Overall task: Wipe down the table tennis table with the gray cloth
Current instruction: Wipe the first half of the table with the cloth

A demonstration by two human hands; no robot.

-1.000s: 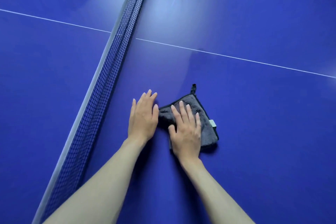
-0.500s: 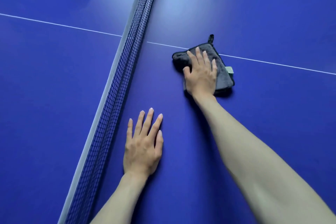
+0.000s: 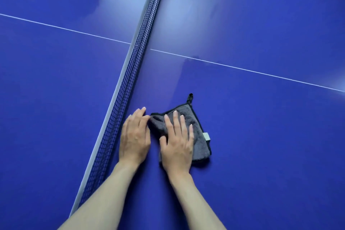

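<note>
The right hand presses the folded cloth flat on the counter beside the net, fingers straight. The left hand rests open alongside. Wiping looks underway; most of the surface probably remains.

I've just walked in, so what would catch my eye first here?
A big blue table tennis table fills the view, split by a dark net running up the middle. Near the bottom, the right hand presses flat on a gray cloth, while the left hand rests beside it, close to the net.
</note>
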